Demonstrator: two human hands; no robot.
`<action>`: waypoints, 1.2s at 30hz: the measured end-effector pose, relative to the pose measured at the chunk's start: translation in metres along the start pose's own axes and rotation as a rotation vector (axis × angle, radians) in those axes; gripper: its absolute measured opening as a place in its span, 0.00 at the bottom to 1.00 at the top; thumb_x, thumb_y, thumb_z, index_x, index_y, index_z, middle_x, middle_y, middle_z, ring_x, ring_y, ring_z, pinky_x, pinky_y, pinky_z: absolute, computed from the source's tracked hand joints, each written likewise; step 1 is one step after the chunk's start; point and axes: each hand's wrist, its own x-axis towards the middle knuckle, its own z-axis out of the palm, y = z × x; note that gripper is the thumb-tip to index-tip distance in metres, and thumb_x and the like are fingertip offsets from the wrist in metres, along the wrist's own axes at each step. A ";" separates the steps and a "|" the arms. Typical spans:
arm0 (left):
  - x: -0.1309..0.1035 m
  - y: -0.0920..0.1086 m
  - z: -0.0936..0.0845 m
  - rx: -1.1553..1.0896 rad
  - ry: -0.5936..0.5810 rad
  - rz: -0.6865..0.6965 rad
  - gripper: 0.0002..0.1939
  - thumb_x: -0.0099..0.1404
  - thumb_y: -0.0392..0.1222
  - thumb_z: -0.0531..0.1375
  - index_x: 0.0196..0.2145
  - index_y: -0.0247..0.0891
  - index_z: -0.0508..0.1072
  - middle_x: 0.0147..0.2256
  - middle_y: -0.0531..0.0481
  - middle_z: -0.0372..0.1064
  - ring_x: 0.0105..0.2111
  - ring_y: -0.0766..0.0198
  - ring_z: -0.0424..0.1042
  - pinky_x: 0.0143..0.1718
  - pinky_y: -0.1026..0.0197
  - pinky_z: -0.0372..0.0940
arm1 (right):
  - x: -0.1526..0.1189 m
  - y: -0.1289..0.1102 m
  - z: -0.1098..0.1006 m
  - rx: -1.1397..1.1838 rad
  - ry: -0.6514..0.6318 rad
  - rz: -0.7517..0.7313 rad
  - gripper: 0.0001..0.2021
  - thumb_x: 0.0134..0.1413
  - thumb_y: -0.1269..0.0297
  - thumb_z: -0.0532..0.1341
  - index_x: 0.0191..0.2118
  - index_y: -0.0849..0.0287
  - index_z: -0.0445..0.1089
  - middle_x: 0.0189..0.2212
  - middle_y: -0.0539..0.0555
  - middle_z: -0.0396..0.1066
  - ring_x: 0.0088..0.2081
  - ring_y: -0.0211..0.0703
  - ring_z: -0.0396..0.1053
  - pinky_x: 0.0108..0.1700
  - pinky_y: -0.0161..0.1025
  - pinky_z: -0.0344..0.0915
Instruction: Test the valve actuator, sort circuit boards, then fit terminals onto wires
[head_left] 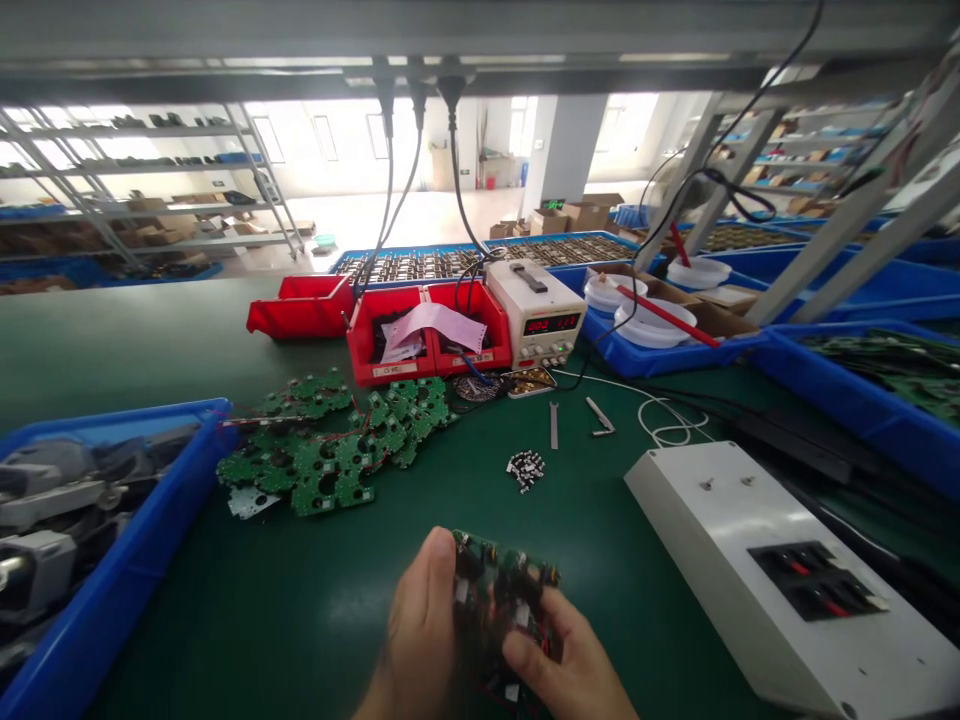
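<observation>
A populated green circuit board (pixel 499 600) is held between my two hands near the front of the bench, blurred by motion. My left hand (pixel 424 620) grips its left edge, thumb upward. On the board's right side my right hand (pixel 566 650) is closed, thumb over the face and fingers at the edge. Red wires show near the right thumb. A small pile of black-and-silver parts (pixel 526 470) lies just beyond the board. Bare green circuit boards (pixel 330 465) are heaped to the left.
A blue bin of grey housings (pixel 150 530) stands left, and a white switch box (pixel 757 550) right. Behind are red bins (pixel 390 375), a power supply (pixel 536 310), a wrench (pixel 554 427) and a hex key (pixel 600 416). Cables hang from the overhead beam (pixel 300 85).
</observation>
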 end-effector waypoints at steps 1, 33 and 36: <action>0.000 -0.001 0.000 -0.004 0.034 -0.011 0.19 0.57 0.55 0.64 0.43 0.43 0.76 0.48 0.44 0.73 0.54 0.52 0.65 0.52 0.59 0.58 | -0.001 0.000 0.001 -0.002 0.025 0.005 0.28 0.39 0.44 0.71 0.42 0.62 0.75 0.39 0.60 0.75 0.44 0.54 0.71 0.48 0.44 0.66; 0.007 0.056 -0.041 0.294 -0.112 0.314 0.18 0.63 0.57 0.57 0.24 0.41 0.62 0.20 0.59 0.55 0.23 0.67 0.56 0.27 0.63 0.51 | 0.033 0.007 0.027 -0.106 -0.180 0.246 0.23 0.35 0.50 0.74 0.35 0.62 0.77 0.33 0.57 0.77 0.38 0.51 0.73 0.43 0.42 0.68; 0.011 0.041 -0.035 -0.001 0.077 0.255 0.21 0.64 0.60 0.53 0.25 0.42 0.59 0.21 0.59 0.50 0.22 0.67 0.53 0.26 0.64 0.53 | 0.035 0.011 0.034 0.065 -0.128 0.256 0.30 0.31 0.47 0.75 0.41 0.61 0.76 0.42 0.61 0.76 0.48 0.58 0.71 0.54 0.49 0.64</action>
